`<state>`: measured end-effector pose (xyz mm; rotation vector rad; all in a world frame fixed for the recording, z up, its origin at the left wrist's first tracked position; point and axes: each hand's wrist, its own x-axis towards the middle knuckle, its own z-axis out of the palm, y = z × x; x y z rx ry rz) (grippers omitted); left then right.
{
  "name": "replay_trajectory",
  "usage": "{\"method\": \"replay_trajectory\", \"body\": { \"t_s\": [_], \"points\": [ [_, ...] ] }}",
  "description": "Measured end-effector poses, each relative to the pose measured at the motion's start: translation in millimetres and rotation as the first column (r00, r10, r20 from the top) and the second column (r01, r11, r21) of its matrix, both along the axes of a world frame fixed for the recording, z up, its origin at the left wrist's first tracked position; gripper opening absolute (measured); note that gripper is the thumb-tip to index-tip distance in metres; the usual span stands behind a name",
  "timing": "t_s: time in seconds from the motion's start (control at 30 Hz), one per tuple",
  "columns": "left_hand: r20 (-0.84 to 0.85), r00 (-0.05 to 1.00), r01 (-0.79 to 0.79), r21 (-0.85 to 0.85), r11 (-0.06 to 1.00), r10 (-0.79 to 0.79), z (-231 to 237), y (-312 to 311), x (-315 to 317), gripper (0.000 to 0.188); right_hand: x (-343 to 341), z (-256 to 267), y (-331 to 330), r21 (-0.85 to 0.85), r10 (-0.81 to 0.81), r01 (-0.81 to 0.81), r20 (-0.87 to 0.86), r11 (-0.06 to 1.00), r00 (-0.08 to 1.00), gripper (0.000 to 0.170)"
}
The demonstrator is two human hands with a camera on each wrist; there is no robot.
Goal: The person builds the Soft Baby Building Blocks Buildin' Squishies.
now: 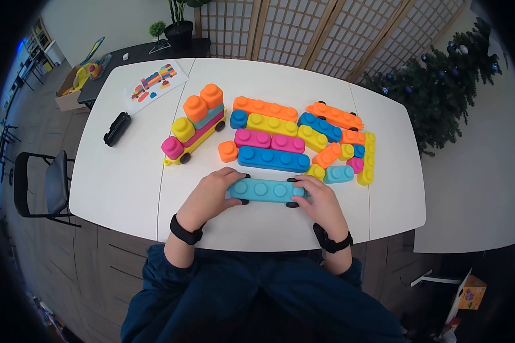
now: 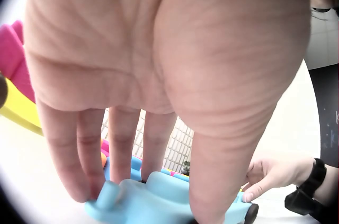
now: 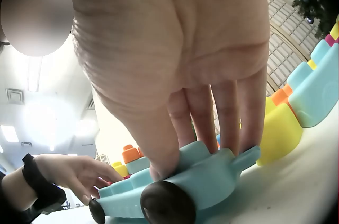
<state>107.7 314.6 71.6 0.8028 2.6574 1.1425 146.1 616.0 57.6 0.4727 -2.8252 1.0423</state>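
A light-blue wheeled toy-block base [image 1: 269, 191] with a row of studs and black wheels lies crosswise near the table's front. My left hand [image 1: 210, 195] grips its left end, thumb on the near side and fingers on the far side. At the right end my right hand [image 1: 325, 204] holds it the same way. The right wrist view shows a black wheel [image 3: 168, 203] below the right thumb. Just beyond the base lies a long blue block [image 1: 273, 159], with an orange single block [image 1: 228, 151] to its left.
An assembled yellow wheeled car [image 1: 195, 150] with pink, yellow and orange blocks stands on the left. Loose blocks spread behind and right, including a yellow bar [image 1: 367, 159] and an orange wheeled base [image 1: 335, 116]. A picture sheet [image 1: 154, 86] and black case [image 1: 117, 129] lie at far left.
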Motion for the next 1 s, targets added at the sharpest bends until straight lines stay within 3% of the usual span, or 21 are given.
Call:
{"method": "replay_trajectory", "body": {
  "t_s": [0.47,0.6,0.67,0.77,0.83,1.0],
  "points": [
    [0.014,1.0,-0.013,0.0,1.0,0.013,-2.8,1.7,2.7,0.057,-2.0,-1.4,1.3,-0.005,0.026,-0.026,-0.052,1.0,0.998,0.027],
    [-0.003,1.0,-0.02,-0.024,1.0,0.02,-2.9,1.6,2.9,0.062,-12.1,15.8,6.6,0.088,0.099,-0.098,-0.009,0.991,0.995,0.029],
    [0.007,1.0,-0.018,-0.033,0.999,0.019,-0.6,2.8,2.5,0.062,-24.8,32.9,7.2,0.134,0.14,-0.142,0.028,0.981,0.99,0.03],
    [-0.004,1.0,-0.005,-0.031,0.999,0.005,0.0,1.9,3.2,0.057,-57.2,57.9,-2.5,0.223,0.089,-0.066,-0.093,0.973,0.992,0.03],
    [-0.028,1.0,-0.001,-0.02,1.0,0.0,-1.4,0.9,3.5,0.057,-91.8,73.7,-7.2,0.383,0.043,-0.028,-0.031,0.923,0.999,0.027],
    [-0.033,0.999,-0.024,-0.04,0.999,0.023,-5.0,0.3,6.7,0.058,-176.2,37.8,-9.0,0.426,0.025,0.035,-0.136,0.904,0.99,0.025]
  ]
}}
